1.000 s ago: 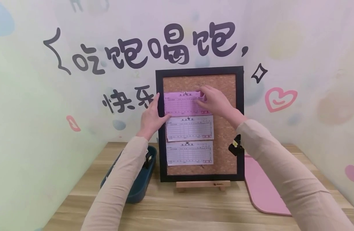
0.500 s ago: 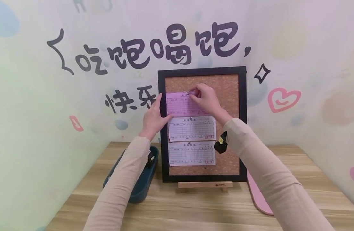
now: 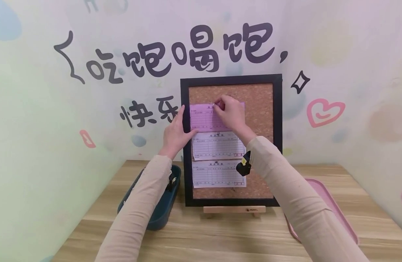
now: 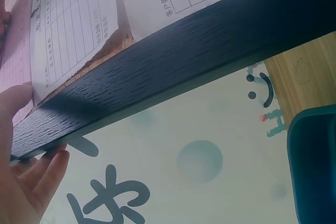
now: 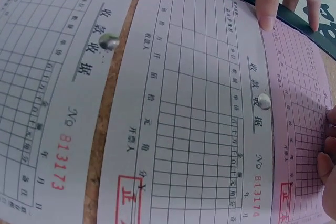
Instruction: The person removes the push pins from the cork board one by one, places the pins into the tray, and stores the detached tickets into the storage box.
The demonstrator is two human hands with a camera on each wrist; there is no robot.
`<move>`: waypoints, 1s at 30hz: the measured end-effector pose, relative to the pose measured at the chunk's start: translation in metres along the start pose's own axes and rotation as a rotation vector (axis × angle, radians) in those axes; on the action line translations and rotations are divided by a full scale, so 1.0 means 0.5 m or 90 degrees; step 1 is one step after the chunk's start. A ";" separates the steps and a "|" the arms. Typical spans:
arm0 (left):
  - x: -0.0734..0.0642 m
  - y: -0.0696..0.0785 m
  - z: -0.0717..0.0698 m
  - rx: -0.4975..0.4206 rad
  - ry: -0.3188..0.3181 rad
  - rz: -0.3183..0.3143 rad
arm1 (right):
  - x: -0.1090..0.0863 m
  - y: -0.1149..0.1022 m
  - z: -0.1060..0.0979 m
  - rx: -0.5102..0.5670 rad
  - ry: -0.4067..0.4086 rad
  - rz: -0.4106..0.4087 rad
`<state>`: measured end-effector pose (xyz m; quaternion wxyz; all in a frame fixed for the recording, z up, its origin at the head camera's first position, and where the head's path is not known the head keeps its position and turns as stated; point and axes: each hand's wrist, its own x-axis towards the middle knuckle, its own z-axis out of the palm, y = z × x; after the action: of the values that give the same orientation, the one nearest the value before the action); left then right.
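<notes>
A black-framed cork board [image 3: 260, 153] stands upright with a pink receipt [image 3: 201, 118] above two white receipts [image 3: 217, 147]. My left hand [image 3: 175, 136] grips the frame's left side; in the left wrist view its thumb [image 4: 18, 97] lies in front and its fingers [image 4: 51, 174] reach behind. At the pink receipt's top edge, my right hand [image 3: 232, 113] pinches a silver pushpin with thumb and forefinger; the pin is mostly hidden by the fingertips. Silver pushpins [image 5: 263, 102] fix the white receipts at their top edges.
The board rests on a wooden easel [image 3: 234, 209] on the wood-grain table [image 3: 240, 243]. A teal bin [image 3: 160, 214] stands left, partly under the left sleeve. Right of the board lies a pink tray [image 3: 338, 214], partly covered by the right arm. A decorated wall rises behind.
My right hand has moved left from the pink receipt's upper right part to the pushpin at its top middle and now pinches it. The left hand keeps its hold on the frame.
</notes>
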<state>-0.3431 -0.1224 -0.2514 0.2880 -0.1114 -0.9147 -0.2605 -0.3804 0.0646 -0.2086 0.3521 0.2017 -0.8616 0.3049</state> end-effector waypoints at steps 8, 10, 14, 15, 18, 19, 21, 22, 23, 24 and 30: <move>-0.002 0.002 0.000 -0.002 0.003 -0.002 | 0.003 -0.014 -0.007 -0.010 -0.042 0.042; -0.001 0.001 0.000 0.000 0.004 0.000 | 0.006 -0.016 -0.009 -0.006 -0.050 0.058; 0.000 0.001 0.000 0.004 0.006 0.006 | 0.010 -0.019 -0.012 0.006 -0.067 0.090; 0.000 0.001 0.000 0.005 0.006 0.007 | 0.010 -0.020 -0.012 0.007 -0.070 0.097; -0.001 0.002 0.000 0.007 0.005 0.007 | 0.009 -0.020 -0.013 0.012 -0.080 0.110; -0.002 0.002 0.000 0.007 0.005 0.006 | 0.009 -0.020 -0.013 0.013 -0.081 0.113; -0.002 0.002 0.000 0.007 0.004 0.005 | 0.008 -0.020 -0.013 0.016 -0.085 0.119; -0.003 0.002 0.000 0.008 0.005 0.003 | 0.008 -0.020 -0.013 0.017 -0.086 0.121; -0.003 0.001 0.000 0.009 0.005 0.002 | 0.008 -0.020 -0.013 0.020 -0.088 0.122; -0.003 0.001 0.000 0.009 0.006 0.001 | 0.008 -0.021 -0.014 0.022 -0.088 0.122; -0.002 0.002 -0.001 0.006 0.006 0.006 | 0.009 -0.022 -0.020 0.028 -0.100 0.131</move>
<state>-0.3418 -0.1217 -0.2513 0.2941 -0.1128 -0.9141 -0.2555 -0.3723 0.0623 -0.1956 0.2458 0.1431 -0.8957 0.3417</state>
